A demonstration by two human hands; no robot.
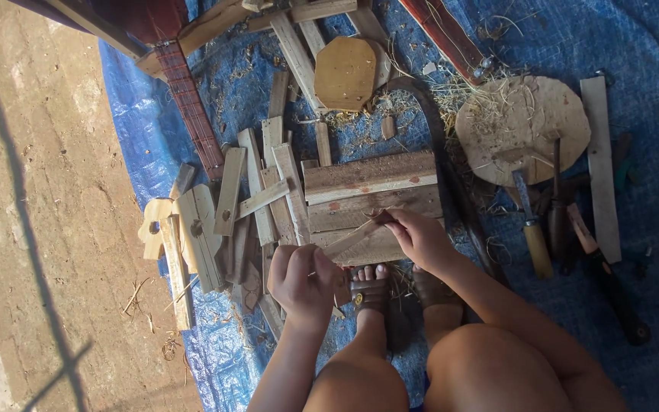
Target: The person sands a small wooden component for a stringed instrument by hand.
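I sit over a blue tarp point(634, 46) with my knees and sandalled feet in view. My left hand point(304, 281) is closed around the near end of a thin pale wood strip point(351, 238). My right hand point(419, 238) pinches the strip's far end, over a stack of rough boards point(371, 187). The strip runs slantwise between both hands, just above my toes.
Many wood slats point(257, 183) lie scattered on the left. A round wooden disc point(524, 126) and an octagonal board point(345, 72) sit farther off. Chisels and tools with wooden handles point(537, 244) lie at the right, beside a long slat point(601, 168). Bare concrete floor point(40, 191) lies left.
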